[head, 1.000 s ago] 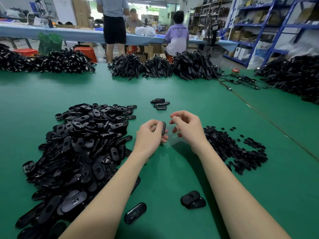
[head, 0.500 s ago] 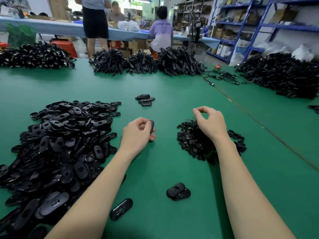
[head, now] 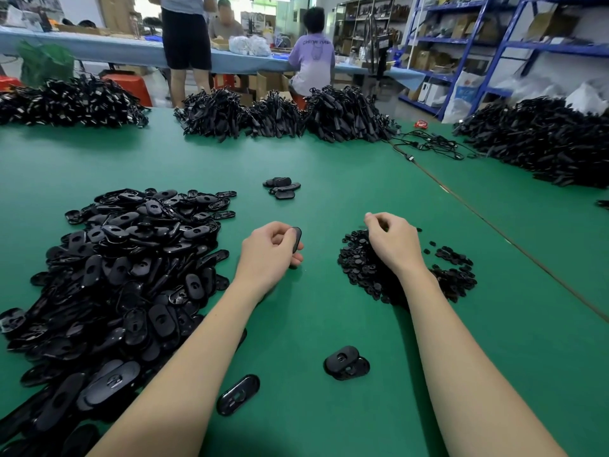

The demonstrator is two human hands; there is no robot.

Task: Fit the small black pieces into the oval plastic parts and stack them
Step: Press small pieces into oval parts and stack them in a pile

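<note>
My left hand [head: 268,250] grips a black oval plastic part [head: 296,238] on edge, just above the green table [head: 313,324]. My right hand [head: 392,240] hovers over the heap of small black pieces [head: 362,268] with fingertips pinched together; whether a piece is between them is hidden. A large pile of oval parts [head: 125,272] lies to the left. A short stack of oval parts [head: 346,362] sits near the front, and a single oval part [head: 238,394] lies beside my left forearm.
Another small group of oval parts [head: 281,187] lies further back in the middle. Bundles of black cables [head: 280,115] line the far edge, with more cables [head: 543,146] at the right. A seam [head: 494,225] crosses the table diagonally. People work at a blue table behind.
My right hand left the oval part and moved right over the heap of small pieces, fingertips lowering toward it. My left hand keeps holding the oval part.
</note>
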